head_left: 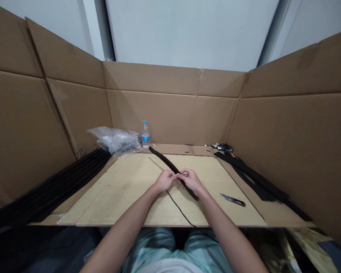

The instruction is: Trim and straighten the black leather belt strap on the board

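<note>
The left hand point(165, 180) and right hand point(191, 180) were closed and nearly meeting above the tabletop point(224, 214), their fingers pinching a long black strip point(166, 160) midway along its length; the strip lay diagonally across the pale wooden board, running beneath both hands; a thin black cord point(179, 209) trailed from under the left hand toward the near edge; whether it joined the strip, the fingers hid; a steel-bladed cutter point(232, 200) lay right of the hands; more black strips point(252, 177) lay further right; a bundle of long black strips point(53, 182) lay left, near a plastic bag point(115, 139) and a water bottle point(145, 135).
</note>
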A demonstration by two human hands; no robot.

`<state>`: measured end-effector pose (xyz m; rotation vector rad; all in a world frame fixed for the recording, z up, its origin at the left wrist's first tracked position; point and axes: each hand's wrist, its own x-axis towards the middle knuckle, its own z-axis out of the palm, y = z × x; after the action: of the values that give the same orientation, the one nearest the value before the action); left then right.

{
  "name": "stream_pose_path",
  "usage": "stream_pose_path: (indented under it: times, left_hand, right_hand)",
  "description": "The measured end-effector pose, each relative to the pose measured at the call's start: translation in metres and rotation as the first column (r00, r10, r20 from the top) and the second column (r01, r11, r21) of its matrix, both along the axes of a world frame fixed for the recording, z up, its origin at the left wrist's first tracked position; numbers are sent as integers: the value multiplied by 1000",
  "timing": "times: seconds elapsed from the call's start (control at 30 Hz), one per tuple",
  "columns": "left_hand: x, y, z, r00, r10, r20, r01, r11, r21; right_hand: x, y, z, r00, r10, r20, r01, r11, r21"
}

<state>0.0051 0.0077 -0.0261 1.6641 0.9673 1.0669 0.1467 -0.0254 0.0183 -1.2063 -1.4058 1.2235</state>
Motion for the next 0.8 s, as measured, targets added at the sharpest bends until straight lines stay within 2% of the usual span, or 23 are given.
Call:
stream_pose_path:
  times: [0.2, 0.43, 0.8]
  left_hand:
    - [1, -3, 6, 996, -32, 83, 33, 999, -6]
    - [-1, -3, 8, 996, 42, 79, -41, 999, -13]
    - [1, -4, 11, 995, 26, 93, -23, 999, -29]
  right_hand:
    - [3, 4, 0, 999, 0, -52, 0, 1000, 4]
    - [3, 5, 1, 994, 32, -102, -31, 999, 20]
    - [8, 13, -10, 992, 32, -126, -36, 999, -25]
